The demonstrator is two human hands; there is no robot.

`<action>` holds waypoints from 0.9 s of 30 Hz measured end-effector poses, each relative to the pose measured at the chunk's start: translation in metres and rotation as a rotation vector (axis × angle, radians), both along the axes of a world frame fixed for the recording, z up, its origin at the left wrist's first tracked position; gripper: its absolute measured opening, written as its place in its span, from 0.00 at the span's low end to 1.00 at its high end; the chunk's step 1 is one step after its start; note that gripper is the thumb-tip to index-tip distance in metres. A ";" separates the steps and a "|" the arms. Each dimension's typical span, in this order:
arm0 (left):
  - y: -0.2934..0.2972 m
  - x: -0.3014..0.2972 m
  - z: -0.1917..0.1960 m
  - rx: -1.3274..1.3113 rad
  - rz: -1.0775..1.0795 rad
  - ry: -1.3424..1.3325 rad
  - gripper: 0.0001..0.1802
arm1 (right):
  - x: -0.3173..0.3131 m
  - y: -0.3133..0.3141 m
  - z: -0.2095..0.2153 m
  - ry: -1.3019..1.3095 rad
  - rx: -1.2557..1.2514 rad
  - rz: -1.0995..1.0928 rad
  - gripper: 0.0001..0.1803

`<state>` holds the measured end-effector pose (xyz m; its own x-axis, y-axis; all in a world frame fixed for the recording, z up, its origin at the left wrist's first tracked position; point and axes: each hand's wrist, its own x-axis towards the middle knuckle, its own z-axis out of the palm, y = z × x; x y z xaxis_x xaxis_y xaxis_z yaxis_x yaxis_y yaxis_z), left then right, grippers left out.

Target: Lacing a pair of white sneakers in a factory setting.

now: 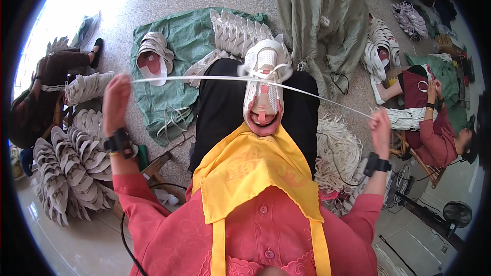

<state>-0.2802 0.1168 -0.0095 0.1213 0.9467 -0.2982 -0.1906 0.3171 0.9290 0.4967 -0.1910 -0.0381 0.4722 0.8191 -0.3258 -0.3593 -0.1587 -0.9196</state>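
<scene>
A white shoe upper [264, 92] with pink lining rests on my lap, its toe pointing away from me. White shoelace [215, 77] runs out of it to both sides, stretched nearly straight. Out to the left, my left hand [117, 99] is closed on one end of the lace. My right hand [379, 130] pinches the other end, out to the right and a little lower. Both arms are spread wide, with a dark band on each wrist.
Stacked white uppers [238, 33] lie on a green sheet [174, 25] ahead. Grey-white shoe pieces [71, 174] are piled at my left. A heap of white laces [337, 151] lies by my right knee. Other people sit at both sides, one in a red top [434, 140].
</scene>
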 end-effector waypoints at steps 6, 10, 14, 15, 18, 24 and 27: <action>-0.015 0.028 0.001 0.133 -0.196 0.650 0.10 | -0.023 0.001 -0.005 -0.377 -0.236 0.079 0.08; -0.028 0.163 0.006 0.575 -0.389 0.610 0.11 | -0.135 0.085 0.027 -0.532 -0.126 0.315 0.11; -0.053 0.254 0.022 0.776 -0.514 0.636 0.14 | -0.209 0.130 0.038 -0.496 -0.046 0.462 0.10; -0.053 0.263 0.015 0.865 -0.512 0.686 0.13 | -0.222 0.136 0.040 -0.490 -0.043 0.498 0.10; -0.053 0.274 0.005 0.873 -0.501 0.698 0.09 | -0.246 0.146 0.045 -0.575 -0.037 0.575 0.09; -0.052 0.275 -0.008 0.448 -0.510 0.363 0.05 | -0.264 0.140 0.038 -0.763 0.055 0.612 0.07; -0.048 0.277 0.004 0.205 -0.679 0.084 0.04 | -0.266 0.139 0.037 -0.704 0.061 0.583 0.07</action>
